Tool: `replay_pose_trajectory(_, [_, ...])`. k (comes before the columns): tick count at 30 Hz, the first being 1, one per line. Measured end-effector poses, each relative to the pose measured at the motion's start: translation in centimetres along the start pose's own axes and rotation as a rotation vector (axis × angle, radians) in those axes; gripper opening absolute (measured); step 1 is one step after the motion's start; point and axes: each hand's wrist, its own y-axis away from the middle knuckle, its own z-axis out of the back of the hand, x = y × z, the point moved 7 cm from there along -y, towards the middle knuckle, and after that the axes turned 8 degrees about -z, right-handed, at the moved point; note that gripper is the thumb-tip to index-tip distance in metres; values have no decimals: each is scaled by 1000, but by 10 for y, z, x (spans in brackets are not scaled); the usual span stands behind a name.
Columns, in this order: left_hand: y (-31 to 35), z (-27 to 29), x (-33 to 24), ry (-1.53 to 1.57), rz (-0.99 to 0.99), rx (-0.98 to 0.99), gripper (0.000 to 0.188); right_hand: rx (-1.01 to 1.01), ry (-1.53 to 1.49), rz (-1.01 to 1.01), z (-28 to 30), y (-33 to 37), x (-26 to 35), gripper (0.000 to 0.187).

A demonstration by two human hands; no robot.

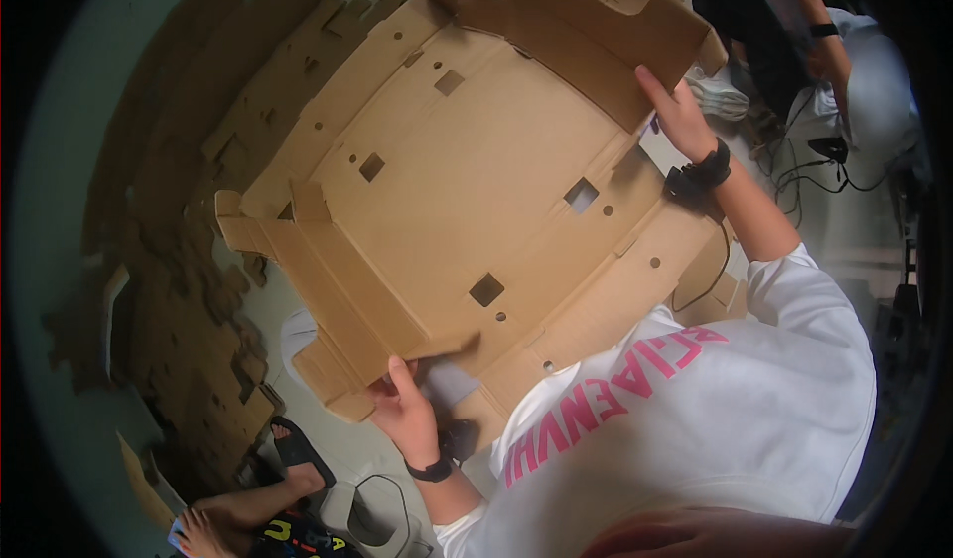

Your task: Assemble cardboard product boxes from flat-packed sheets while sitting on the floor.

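A large brown cardboard box blank [476, 191], partly folded, spreads in front of my body. Several square cutouts and small round holes pierce its flat panel. Its left and far right sides are bent up into walls. At the near left corner my left hand [407, 419] grips the folded wall, thumb on top and the other fingers partly hidden beneath. My right hand [680, 121] holds the right edge beside the raised far wall [615, 52], its thumb against the cardboard and the other fingers mostly out of sight. A black band circles each wrist.
Flat cut cardboard sheets [189, 330] lie piled along the left and far side. At the lower left are another person's sandalled foot [303, 459] and hand [204, 533]. Another person's arm [829, 52] shows at the far right, near black cables [794, 176] on the floor.
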Motion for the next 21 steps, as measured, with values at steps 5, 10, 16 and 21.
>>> replay_pose_trajectory(5, [-7, 12, 22, 73, 257, 43, 39, -15, -42, -51, -13, 5, 11, 52])
replay_pose_trajectory(10, [-10, 10, 27, 82, 235, 68, 42, -29, 151, 136, -29, 15, 30, 54])
replay_pose_trajectory(16, [-8, -7, 16, 402, 163, 16, 44, -19, -39, 17, -24, 4, 15, 45])
replay_pose_trajectory(21, [-7, -11, 19, 417, 143, 33, 44, -51, -240, -160, -18, 1, -6, 42])
